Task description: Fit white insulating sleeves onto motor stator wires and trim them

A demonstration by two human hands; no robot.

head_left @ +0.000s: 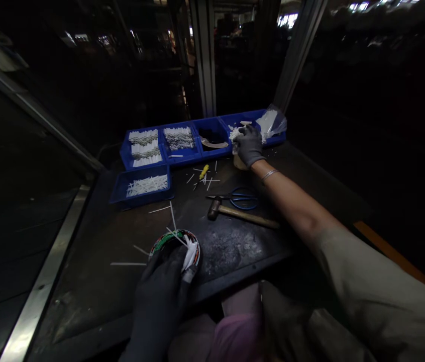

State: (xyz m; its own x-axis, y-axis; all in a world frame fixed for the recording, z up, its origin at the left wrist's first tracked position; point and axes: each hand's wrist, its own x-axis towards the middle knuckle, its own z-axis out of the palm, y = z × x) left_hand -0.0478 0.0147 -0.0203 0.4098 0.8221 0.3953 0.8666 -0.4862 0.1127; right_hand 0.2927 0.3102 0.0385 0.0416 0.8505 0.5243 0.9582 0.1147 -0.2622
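In the head view, my left hand (163, 289), in a dark glove, is closed around a round motor stator (196, 246) at the table's front edge. Green and reddish parts show along its rim, with a white bundle on its right side. Thin white strips (174, 216) stick out from it. My right hand (249, 146), also gloved, reaches over the right blue bin (231, 120) among small white pieces (234, 132). Its fingers are bent downward; their tips and anything between them are hidden. A tan, rounded thing (238, 162) shows just below that hand.
A hammer (248, 216), blue-handled scissors (243, 199) and a yellow-handled tool (204, 172) lie mid-table among loose white sticks. Blue bins at the back hold white tubes (179, 138); a nearer blue tray (140, 201) holds white strips. A clear plastic bag (272, 122) rests at the right end.
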